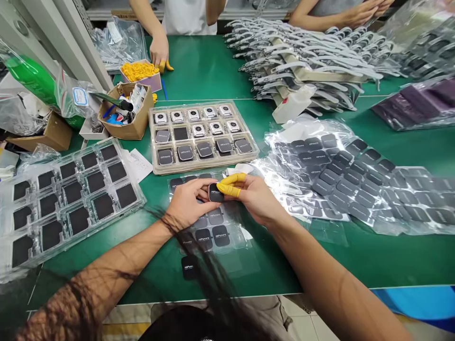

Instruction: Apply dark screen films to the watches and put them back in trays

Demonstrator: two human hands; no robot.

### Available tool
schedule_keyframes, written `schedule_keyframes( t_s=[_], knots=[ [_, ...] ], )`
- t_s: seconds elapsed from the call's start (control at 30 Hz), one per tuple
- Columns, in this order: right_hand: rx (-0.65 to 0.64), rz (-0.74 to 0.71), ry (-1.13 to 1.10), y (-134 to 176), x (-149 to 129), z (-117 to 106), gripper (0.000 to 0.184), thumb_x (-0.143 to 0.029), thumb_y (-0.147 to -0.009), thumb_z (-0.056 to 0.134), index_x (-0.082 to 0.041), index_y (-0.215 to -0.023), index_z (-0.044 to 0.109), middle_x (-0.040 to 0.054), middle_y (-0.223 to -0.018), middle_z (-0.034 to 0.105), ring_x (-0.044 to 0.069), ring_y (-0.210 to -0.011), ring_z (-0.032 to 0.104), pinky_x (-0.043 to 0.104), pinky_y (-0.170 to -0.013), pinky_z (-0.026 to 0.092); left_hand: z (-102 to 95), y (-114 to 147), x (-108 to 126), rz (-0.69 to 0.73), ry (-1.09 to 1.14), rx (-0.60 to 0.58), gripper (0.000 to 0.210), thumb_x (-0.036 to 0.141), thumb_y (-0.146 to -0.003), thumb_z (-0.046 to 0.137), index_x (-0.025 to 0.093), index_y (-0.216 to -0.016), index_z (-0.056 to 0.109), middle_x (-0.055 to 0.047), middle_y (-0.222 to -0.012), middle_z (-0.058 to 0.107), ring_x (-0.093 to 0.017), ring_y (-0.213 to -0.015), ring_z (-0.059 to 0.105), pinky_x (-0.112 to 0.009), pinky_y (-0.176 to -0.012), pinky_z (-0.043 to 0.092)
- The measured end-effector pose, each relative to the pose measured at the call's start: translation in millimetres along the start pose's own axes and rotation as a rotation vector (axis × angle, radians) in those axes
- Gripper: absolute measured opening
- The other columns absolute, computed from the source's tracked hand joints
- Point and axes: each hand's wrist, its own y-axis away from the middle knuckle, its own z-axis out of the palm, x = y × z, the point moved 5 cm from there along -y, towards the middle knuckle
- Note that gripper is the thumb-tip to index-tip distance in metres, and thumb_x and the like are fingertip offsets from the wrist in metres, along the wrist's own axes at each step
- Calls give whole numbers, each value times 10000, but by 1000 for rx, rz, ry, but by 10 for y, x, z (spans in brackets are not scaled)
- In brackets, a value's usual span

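Between both hands is a smartwatch body [215, 193], its dark rounded-square face printed with white lettering. My left hand [188, 201] grips its left side between thumb and fingers. Yellow finger cots cover the thumb and forefinger of my right hand [254, 194], which pinch the upper right edge. Beneath the hands lies a clear sheet of black printed screen films [220, 235], partly hidden. One loose black film [189, 267] is nearer the table's front edge. Just beyond, a plastic tray [204, 166] holds white watch bodies, some back up and some dark face up; one pocket shows bare black lining.
At left lies a clear tray [137, 203] with black-lined pockets. Film sheets [341, 184] spread at right, below piled grey watch straps [305, 57]. A cardboard box [142, 118] of tools and a box of yellow finger cots [140, 72] stand behind. Co-workers' hands [159, 49] show opposite.
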Motion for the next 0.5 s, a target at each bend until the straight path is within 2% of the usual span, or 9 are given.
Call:
schedule_keyframes(
  t_s=[0.17,0.33,0.5],
  knots=[
    [-10,-6,-18,-20,59,-39,545,-527,-609,1313,-240,-843,913,24,-901,870,214,-856,804,415,-883,788,-2,7,-5,7,-17,-1,558,166,-795,1076,260,-1339,999,-24,-960,922,-259,-862,945,-416,-948,821],
    [-7,-1,-10,3,18,-17,548,-522,-574,1312,-251,-800,892,33,-893,868,231,-883,802,406,-850,786,1,13,1,5,-21,-3,552,187,-802,1085,276,-1339,998,-16,-948,912,-268,-871,947,-432,-956,827],
    [0,10,-12,17,1,18,587,-544,-557,1317,-239,-819,891,39,-901,869,230,-885,797,410,-880,758,0,8,12,16,-18,-1,535,184,-796,1082,260,-1319,1000,-8,-938,892,-253,-856,937,-422,-966,826]
  ],
)
